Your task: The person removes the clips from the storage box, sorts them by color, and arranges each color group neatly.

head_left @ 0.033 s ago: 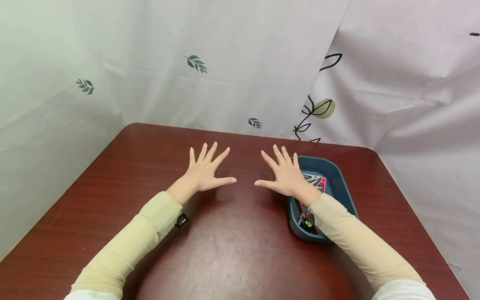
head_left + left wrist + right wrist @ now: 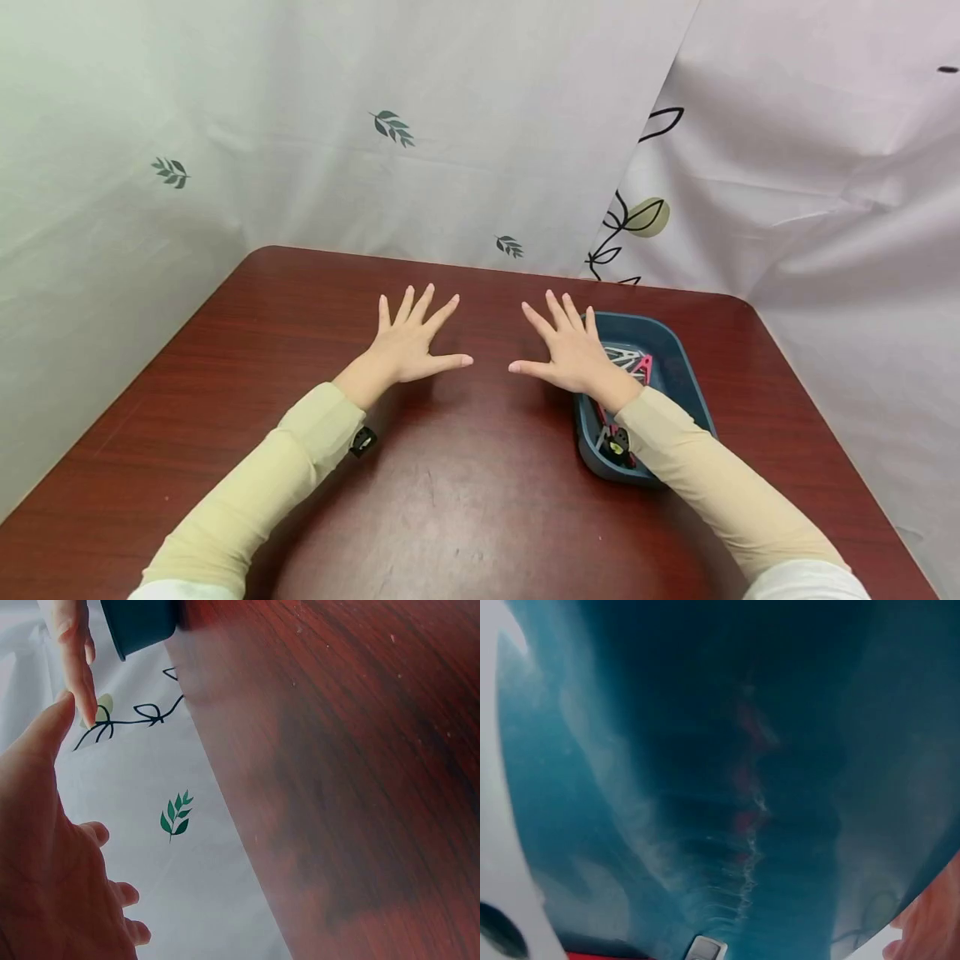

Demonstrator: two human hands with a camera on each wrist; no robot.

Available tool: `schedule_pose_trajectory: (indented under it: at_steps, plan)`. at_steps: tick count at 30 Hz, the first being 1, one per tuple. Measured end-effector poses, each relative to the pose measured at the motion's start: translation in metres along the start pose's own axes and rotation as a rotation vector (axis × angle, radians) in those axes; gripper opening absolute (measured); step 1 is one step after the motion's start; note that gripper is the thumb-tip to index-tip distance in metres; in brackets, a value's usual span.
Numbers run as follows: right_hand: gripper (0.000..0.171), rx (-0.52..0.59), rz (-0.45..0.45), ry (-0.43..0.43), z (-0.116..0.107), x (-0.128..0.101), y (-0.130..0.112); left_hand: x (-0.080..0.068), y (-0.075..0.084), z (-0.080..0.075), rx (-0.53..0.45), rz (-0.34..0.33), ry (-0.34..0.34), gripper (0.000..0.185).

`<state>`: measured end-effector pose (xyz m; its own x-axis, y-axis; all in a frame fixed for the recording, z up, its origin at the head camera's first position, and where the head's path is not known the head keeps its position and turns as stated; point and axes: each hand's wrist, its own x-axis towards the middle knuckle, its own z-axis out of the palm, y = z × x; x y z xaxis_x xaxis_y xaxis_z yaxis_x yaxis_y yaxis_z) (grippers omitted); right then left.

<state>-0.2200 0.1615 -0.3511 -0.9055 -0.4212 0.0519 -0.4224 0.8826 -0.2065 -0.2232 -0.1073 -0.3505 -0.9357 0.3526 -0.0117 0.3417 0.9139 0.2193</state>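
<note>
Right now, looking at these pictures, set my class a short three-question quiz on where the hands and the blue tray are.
1. True or false: the left hand lies flat, fingers spread, on the table.
2. Which hand is nearer the blue tray? A) left B) right
3. Fill in: the pink and grey tool lies ____ the tray.

Key
1. True; it holds nothing.
2. B; the right hand lies at the tray's left rim, its forearm crossing over the tray.
3. Inside.
</note>
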Motion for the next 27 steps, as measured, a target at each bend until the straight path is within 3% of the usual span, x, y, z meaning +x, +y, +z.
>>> schedule_pose_trajectory:
  at_steps: [12,21,27]
  plan:
    - [0.093,0.006,-0.025,0.044,-0.012,-0.003,0.001,-0.002,0.003,-0.001,-0.043,0.032,0.038,0.092]
    - [0.093,0.032,-0.053,0.080,-0.030,-0.009,0.002,0.002,0.008,-0.001,-0.062,0.076,0.223,0.087]
    - [0.088,0.066,-0.014,0.079,-0.046,-0.021,0.006,0.002,0.019,-0.002,-0.137,0.159,0.297,0.080]
